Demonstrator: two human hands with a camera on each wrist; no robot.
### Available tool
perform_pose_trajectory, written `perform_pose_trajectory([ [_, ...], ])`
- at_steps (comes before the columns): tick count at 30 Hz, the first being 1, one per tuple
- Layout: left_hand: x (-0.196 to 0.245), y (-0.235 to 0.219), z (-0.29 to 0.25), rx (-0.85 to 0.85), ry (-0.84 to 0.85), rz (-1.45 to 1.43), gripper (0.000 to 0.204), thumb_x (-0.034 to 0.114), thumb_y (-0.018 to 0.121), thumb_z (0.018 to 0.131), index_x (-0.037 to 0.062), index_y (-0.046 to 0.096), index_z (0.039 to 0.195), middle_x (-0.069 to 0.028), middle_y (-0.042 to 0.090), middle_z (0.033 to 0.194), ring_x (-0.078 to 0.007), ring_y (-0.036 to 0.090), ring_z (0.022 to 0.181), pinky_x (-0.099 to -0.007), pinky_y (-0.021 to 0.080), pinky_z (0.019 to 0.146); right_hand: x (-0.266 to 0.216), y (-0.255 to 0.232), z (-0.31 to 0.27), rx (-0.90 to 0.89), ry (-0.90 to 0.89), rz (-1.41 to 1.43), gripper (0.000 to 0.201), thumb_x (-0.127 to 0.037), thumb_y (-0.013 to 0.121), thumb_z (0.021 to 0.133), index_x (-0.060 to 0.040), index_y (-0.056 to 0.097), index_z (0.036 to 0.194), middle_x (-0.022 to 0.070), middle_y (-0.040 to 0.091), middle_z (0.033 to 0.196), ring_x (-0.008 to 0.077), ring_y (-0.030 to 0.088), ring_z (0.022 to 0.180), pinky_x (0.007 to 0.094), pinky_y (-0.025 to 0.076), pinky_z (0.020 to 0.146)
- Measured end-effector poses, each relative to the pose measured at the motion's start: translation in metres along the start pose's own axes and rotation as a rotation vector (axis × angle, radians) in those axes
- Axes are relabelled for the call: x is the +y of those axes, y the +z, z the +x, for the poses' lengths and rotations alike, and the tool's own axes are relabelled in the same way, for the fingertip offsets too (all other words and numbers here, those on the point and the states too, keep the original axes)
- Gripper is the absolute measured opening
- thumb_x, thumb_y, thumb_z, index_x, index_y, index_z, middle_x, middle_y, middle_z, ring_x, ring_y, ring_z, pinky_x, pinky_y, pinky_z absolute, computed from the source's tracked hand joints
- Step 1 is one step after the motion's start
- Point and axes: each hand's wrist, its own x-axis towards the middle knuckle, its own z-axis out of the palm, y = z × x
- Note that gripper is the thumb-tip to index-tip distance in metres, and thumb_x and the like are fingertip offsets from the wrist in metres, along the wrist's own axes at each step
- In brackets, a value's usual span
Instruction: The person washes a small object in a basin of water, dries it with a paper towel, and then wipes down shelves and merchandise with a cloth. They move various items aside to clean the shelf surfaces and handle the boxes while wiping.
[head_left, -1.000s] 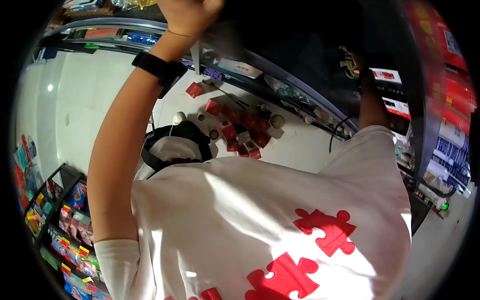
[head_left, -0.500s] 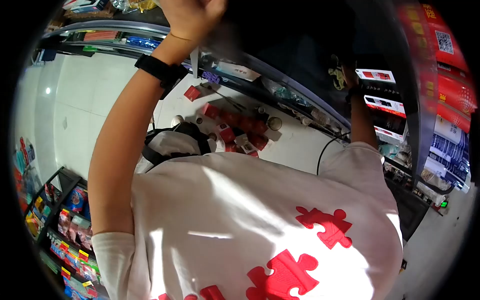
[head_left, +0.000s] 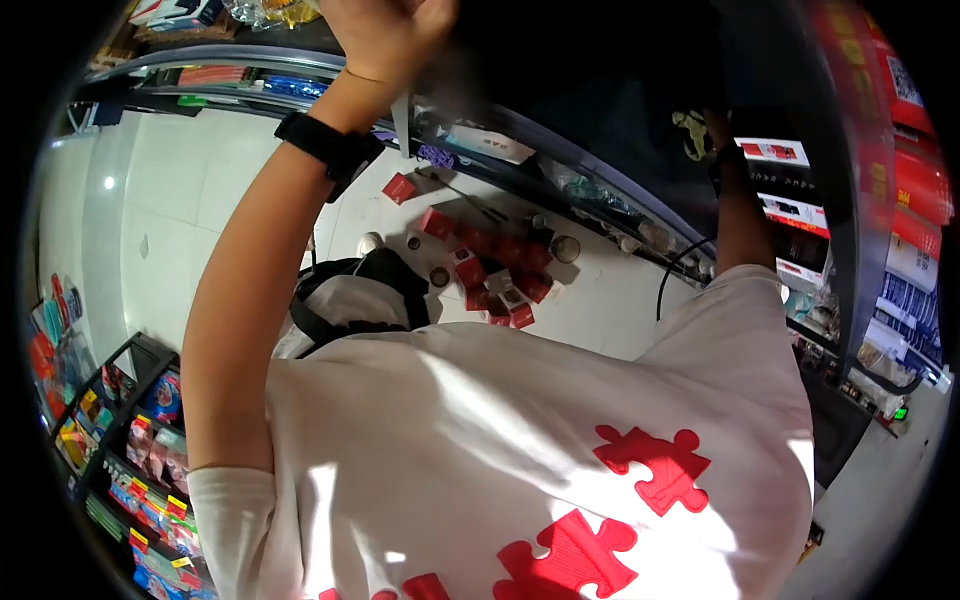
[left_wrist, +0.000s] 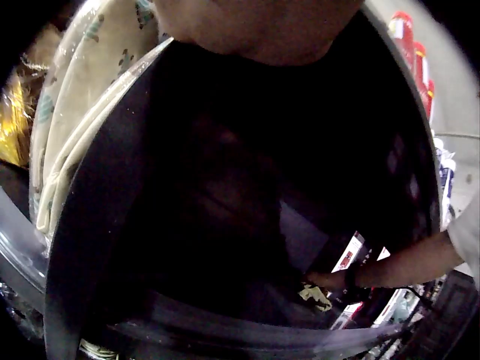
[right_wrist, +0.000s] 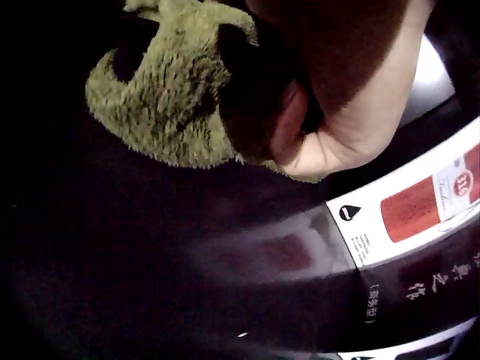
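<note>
A fluffy yellow-green cloth (right_wrist: pixel 176 90) lies against a dark, glossy shelf surface (right_wrist: pixel 150 255). My right hand (right_wrist: pixel 337 97) holds it, with the thumb bent down beside the cloth and the other fingers hidden in shadow. In the head view the same cloth (head_left: pixel 692 135) appears small, next to the boxes. At the top of the head view is my left hand (head_left: pixel 392 38), raised by the dark shelf unit; its fingertips are cut off by the frame. Only a shadowed part of the left hand (left_wrist: pixel 262 26) shows in the left wrist view.
Black-and-white boxes with red pictures (head_left: pixel 795 210) stand right beside the right hand. Red boxes (head_left: pixel 468 268) and round containers (head_left: pixel 565 249) lie on the floor below. A plastic-wrapped cream item (left_wrist: pixel 97 82) stands left of the dark panel. Packed shelves (head_left: pixel 150 450) stand at lower left.
The right hand and cloth shifted towards the body, then back away again, a short distance over the dark surface. The left hand stays nearly in place; the head view sways slightly.
</note>
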Motion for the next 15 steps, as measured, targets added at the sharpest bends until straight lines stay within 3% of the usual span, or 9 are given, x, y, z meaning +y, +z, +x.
perform_pose_trajectory([
  [1, -0.001, 0.000, -0.001, -0.009, -0.002, -0.009, 0.088, 0.010, 0.069, 0.076, -0.0040, 0.021, 0.148, -0.0274, 0.044, 0.133, -0.0399, 0.049, 0.120, -0.0424, 0.036, 0.104, 0.003, 0.016, -0.002, 0.213, -0.022, -0.339, 0.057, -0.048, 0.050, 0.097, -0.0070, 0.052, 0.137, 0.0155, 0.061, 0.125, 0.0319, 0.058, 0.113, 0.0444, 0.041, 0.101],
  [4, 0.003, -0.004, 0.009, 0.011, 0.047, -0.002, 0.087, 0.010, 0.068, 0.075, -0.0036, 0.022, 0.147, -0.0260, 0.046, 0.128, -0.0386, 0.050, 0.115, -0.0426, 0.038, 0.102, -0.061, 0.061, -0.067, 0.341, -0.278, -0.351, 0.055, -0.046, 0.051, 0.097, -0.0100, 0.051, 0.139, 0.0172, 0.064, 0.114, 0.0346, 0.060, 0.108, 0.0444, 0.043, 0.099],
  [5, 0.013, -0.011, 0.018, -0.058, -0.035, -0.012, 0.086, 0.010, 0.068, 0.074, -0.0035, 0.023, 0.146, -0.0250, 0.048, 0.124, -0.0376, 0.051, 0.111, -0.0426, 0.039, 0.100, -0.088, 0.082, -0.098, 0.349, -0.268, -0.349, 0.055, -0.046, 0.051, 0.097, -0.0100, 0.051, 0.139, 0.0172, 0.064, 0.114, 0.0346, 0.060, 0.108, 0.0444, 0.043, 0.099],
  [7, 0.015, -0.011, 0.016, -0.102, -0.099, -0.079, 0.084, 0.011, 0.067, 0.074, -0.0036, 0.026, 0.145, -0.0228, 0.050, 0.118, -0.0352, 0.052, 0.103, -0.0423, 0.041, 0.097, -0.137, 0.119, -0.155, 0.407, -0.689, -0.454, 0.057, -0.047, 0.052, 0.095, -0.0152, 0.049, 0.142, 0.0156, 0.066, 0.109, 0.0348, 0.061, 0.104, 0.0451, 0.048, 0.092],
  [8, 0.005, -0.007, 0.006, -0.077, -0.085, -0.141, 0.082, 0.012, 0.066, 0.074, -0.0038, 0.027, 0.144, -0.0216, 0.051, 0.115, -0.0338, 0.052, 0.100, -0.0420, 0.041, 0.095, -0.150, 0.125, -0.175, 0.420, -0.674, -0.457, 0.057, -0.047, 0.052, 0.095, -0.0152, 0.049, 0.142, 0.0156, 0.066, 0.109, 0.0348, 0.061, 0.104, 0.0451, 0.048, 0.092],
  [10, -0.010, 0.004, -0.003, 0.018, -0.045, -0.070, 0.085, 0.020, 0.068, 0.076, -0.0032, 0.025, 0.146, -0.0190, 0.052, 0.113, -0.0302, 0.053, 0.098, -0.0393, 0.043, 0.092, -0.166, 0.126, -0.207, 0.250, -0.300, -0.688, 0.058, -0.048, 0.051, 0.095, -0.0201, 0.045, 0.145, 0.0149, 0.066, 0.114, 0.0344, 0.061, 0.105, 0.0465, 0.051, 0.085],
  [12, -0.007, 0.001, -0.001, 0.001, 0.008, -0.090, 0.088, 0.024, 0.070, 0.077, -0.0034, 0.024, 0.147, -0.0192, 0.053, 0.114, -0.0309, 0.054, 0.097, -0.0400, 0.044, 0.092, -0.166, 0.120, -0.225, 0.358, -0.307, -0.770, 0.056, -0.042, 0.059, 0.093, -0.0235, 0.046, 0.144, 0.0151, 0.064, 0.121, 0.0365, 0.063, 0.103, 0.0415, 0.052, 0.081],
  [14, 0.006, -0.008, 0.007, -0.070, -0.085, -0.167, 0.089, 0.025, 0.070, 0.078, -0.0038, 0.023, 0.147, -0.0198, 0.053, 0.115, -0.0316, 0.055, 0.098, -0.0408, 0.043, 0.092, -0.146, 0.097, -0.237, 0.258, 0.007, -0.836, 0.059, -0.050, 0.054, 0.094, -0.0208, 0.046, 0.144, 0.0138, 0.061, 0.128, 0.0354, 0.059, 0.111, 0.0425, 0.050, 0.087],
  [15, 0.009, -0.010, 0.009, -0.141, -0.173, -0.241, 0.090, 0.027, 0.070, 0.078, -0.0042, 0.022, 0.148, -0.0204, 0.053, 0.117, -0.0324, 0.055, 0.099, -0.0417, 0.043, 0.093, -0.098, 0.082, -0.226, 0.307, -0.099, -1.098, 0.058, -0.050, 0.054, 0.094, -0.0194, 0.047, 0.143, 0.0136, 0.059, 0.130, 0.0352, 0.057, 0.114, 0.0434, 0.050, 0.088],
])
